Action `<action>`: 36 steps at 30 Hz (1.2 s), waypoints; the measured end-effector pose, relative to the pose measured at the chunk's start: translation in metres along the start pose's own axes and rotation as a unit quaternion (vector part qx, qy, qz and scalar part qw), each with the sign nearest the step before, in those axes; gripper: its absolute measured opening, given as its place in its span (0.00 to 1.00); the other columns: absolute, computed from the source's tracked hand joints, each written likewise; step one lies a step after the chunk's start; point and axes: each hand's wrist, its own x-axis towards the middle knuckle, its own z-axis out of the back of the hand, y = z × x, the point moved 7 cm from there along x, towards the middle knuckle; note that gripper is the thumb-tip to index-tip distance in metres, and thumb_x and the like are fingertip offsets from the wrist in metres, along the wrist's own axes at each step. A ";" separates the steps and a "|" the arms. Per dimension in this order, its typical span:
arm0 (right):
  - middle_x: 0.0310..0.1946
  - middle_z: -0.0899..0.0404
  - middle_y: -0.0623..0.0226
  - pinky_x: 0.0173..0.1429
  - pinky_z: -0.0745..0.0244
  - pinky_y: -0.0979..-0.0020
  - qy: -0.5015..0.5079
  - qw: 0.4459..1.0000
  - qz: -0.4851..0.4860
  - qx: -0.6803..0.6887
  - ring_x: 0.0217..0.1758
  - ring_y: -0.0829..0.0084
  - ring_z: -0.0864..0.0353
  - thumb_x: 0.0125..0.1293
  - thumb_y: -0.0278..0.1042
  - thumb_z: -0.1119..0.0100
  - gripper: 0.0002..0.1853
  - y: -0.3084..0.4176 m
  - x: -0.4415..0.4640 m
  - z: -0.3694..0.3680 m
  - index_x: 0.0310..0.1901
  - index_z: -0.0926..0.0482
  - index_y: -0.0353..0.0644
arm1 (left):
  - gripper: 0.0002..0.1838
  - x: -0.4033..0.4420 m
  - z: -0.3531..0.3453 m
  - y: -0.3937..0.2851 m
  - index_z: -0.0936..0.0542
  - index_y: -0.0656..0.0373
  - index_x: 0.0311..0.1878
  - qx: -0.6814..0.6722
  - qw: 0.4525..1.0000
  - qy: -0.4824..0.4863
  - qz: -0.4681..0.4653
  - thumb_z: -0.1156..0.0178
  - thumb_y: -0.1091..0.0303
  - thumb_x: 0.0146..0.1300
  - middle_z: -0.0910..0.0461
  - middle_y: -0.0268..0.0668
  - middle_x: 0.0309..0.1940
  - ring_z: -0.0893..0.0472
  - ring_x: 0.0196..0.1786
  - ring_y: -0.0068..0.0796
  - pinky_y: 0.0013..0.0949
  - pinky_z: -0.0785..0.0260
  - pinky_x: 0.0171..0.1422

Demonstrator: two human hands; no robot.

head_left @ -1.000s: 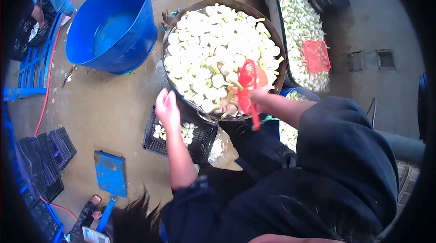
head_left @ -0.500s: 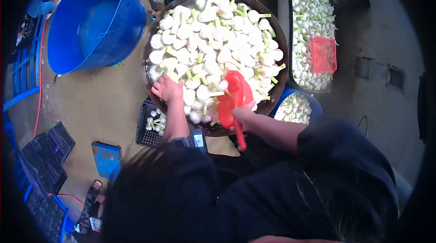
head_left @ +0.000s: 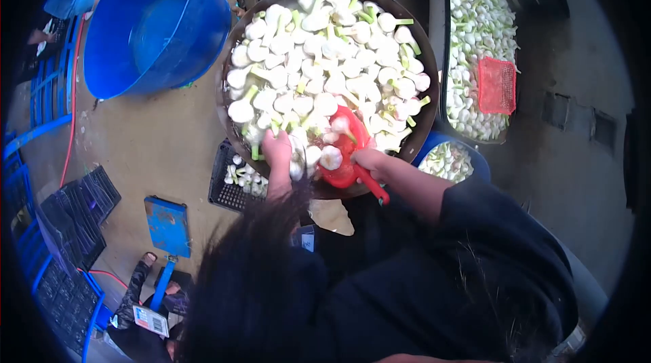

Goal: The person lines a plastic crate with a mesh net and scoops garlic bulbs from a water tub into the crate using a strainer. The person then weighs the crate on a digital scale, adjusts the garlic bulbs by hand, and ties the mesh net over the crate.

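Observation:
A wide, dark-rimmed round tub (head_left: 428,71) in front of me holds water and many white garlic bulbs (head_left: 315,44) with short green stems. My right hand (head_left: 371,163) is closed around the handle of a red plastic strainer (head_left: 342,176), which sits low at the near side of the tub. A few bulbs lie in it or against it, one garlic bulb (head_left: 331,157) at its left edge. Among the floating bulbs left of the strainer is my left hand (head_left: 277,151), fingers somewhat apart and their tips partly hidden by garlic.
Left stands a large blue tub (head_left: 102,68). A black crate (head_left: 220,190) with small bulbs is beside the round tub. To the right are a long garlic-filled container (head_left: 444,58) with a red basket (head_left: 497,85) and a blue bucket (head_left: 480,166). Another person's foot (head_left: 149,258) shows lower left.
My left hand has moved right and slightly down, closer to the strainer. The strainer's handle has swung to the right, and a bulb now shows at the strainer's left edge. The view has shifted slightly.

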 end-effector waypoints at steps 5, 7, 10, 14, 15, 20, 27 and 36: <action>0.34 0.28 0.60 0.24 0.28 0.65 -0.024 0.999 0.021 -0.036 0.31 0.65 0.25 0.58 0.32 0.52 0.18 0.034 -0.034 -0.053 0.50 0.34 0.39 | 0.26 0.017 0.044 -0.033 0.32 0.64 0.51 0.161 0.960 -0.197 -0.115 0.43 0.62 0.49 0.36 0.53 0.56 0.37 0.58 0.50 0.42 0.46 0.64; 0.39 0.28 0.58 0.26 0.26 0.60 -0.153 0.985 -0.021 -0.077 0.32 0.62 0.25 0.59 0.35 0.51 0.19 0.023 0.024 -0.068 0.52 0.35 0.39 | 0.31 0.035 0.047 -0.036 0.37 0.62 0.56 0.168 0.974 -0.143 -0.050 0.42 0.63 0.47 0.38 0.52 0.58 0.41 0.61 0.50 0.41 0.49 0.66; 0.33 0.29 0.56 0.30 0.27 0.56 -0.093 0.995 0.021 0.038 0.28 0.60 0.26 0.64 0.51 0.55 0.21 0.005 0.136 -0.065 0.49 0.38 0.41 | 0.45 0.057 0.029 -0.022 0.50 0.61 0.64 0.204 0.975 -0.084 0.027 0.38 0.63 0.42 0.41 0.50 0.61 0.48 0.67 0.49 0.39 0.53 0.69; 0.32 0.28 0.55 0.27 0.27 0.53 -0.013 1.000 0.010 -0.024 0.29 0.58 0.26 0.62 0.42 0.50 0.16 0.040 0.121 -0.051 0.43 0.33 0.37 | 0.51 0.063 0.010 -0.005 0.54 0.60 0.68 0.222 0.974 -0.035 0.022 0.37 0.60 0.41 0.37 0.45 0.62 0.49 0.68 0.48 0.40 0.60 0.72; 0.32 0.27 0.56 0.26 0.27 0.57 0.032 0.997 0.033 -0.068 0.29 0.60 0.25 0.58 0.36 0.48 0.13 0.044 0.139 -0.045 0.40 0.31 0.36 | 0.50 0.062 0.007 -0.007 0.52 0.59 0.68 0.226 0.973 -0.036 0.011 0.37 0.58 0.41 0.36 0.45 0.61 0.46 0.67 0.44 0.41 0.61 0.71; 0.35 0.25 0.58 0.34 0.25 0.63 0.073 0.997 0.013 -0.021 0.33 0.65 0.24 0.56 0.28 0.47 0.13 0.045 0.142 -0.016 0.43 0.28 0.36 | 0.35 0.023 -0.007 0.006 0.30 0.55 0.58 0.208 0.977 -0.042 0.032 0.37 0.57 0.41 0.32 0.42 0.58 0.37 0.61 0.40 0.42 0.56 0.68; 0.35 0.23 0.59 0.26 0.25 0.67 0.129 0.974 0.120 -0.139 0.30 0.67 0.22 0.46 0.27 0.45 0.28 0.083 0.073 0.012 0.54 0.34 0.38 | 0.21 0.005 0.014 0.027 0.23 0.59 0.47 -0.190 0.982 -0.018 -0.017 0.38 0.67 0.47 0.25 0.41 0.44 0.30 0.52 0.32 0.34 0.39 0.57; 0.48 0.27 0.58 0.56 0.34 0.68 0.071 0.931 0.329 -0.144 0.53 0.67 0.29 0.49 0.26 0.45 0.31 0.100 0.039 0.004 0.59 0.37 0.37 | 0.19 -0.002 -0.025 0.027 0.28 0.69 0.52 -0.415 0.898 -0.102 0.104 0.44 0.68 0.60 0.26 0.38 0.47 0.26 0.47 0.26 0.28 0.33 0.51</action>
